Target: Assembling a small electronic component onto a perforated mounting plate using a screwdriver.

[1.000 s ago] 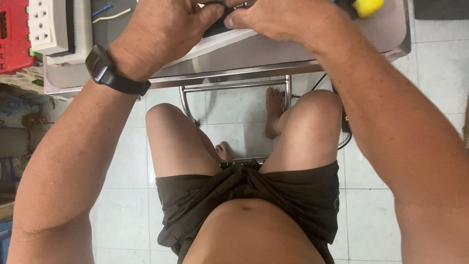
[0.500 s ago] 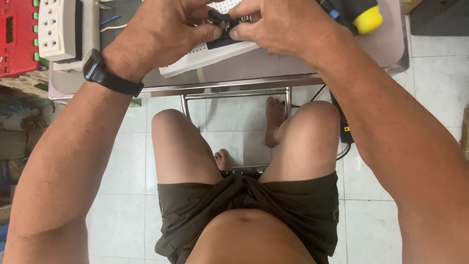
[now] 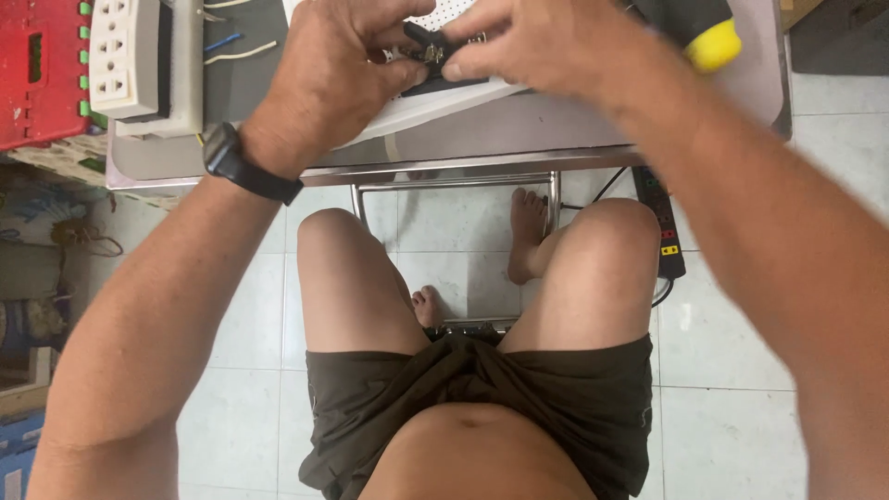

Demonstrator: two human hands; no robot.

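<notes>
The small part [image 3: 435, 51] pinched between the fingers of the left hand [image 3: 338, 79] and the right hand [image 3: 546, 42] is black with a glint of silver metal. Under it lies a white panel [image 3: 435, 97], dotted at its top with a grid of tiny holes. The tabletop [image 3: 556, 125] is dull grey with a shiny steel edge. The screwdriver handle [image 3: 708, 32] is black with a bright yellow end. The socket strip [image 3: 125, 56] is cream-white with green tabs along its side. The crate [image 3: 42, 69] is red. The watch [image 3: 245, 167] is black. The shorts [image 3: 556, 398] are dark olive. The floor tiles [image 3: 741, 343] are pale grey-white. The power strip on the floor [image 3: 662, 222] is black with red, green and yellow switches.
</notes>
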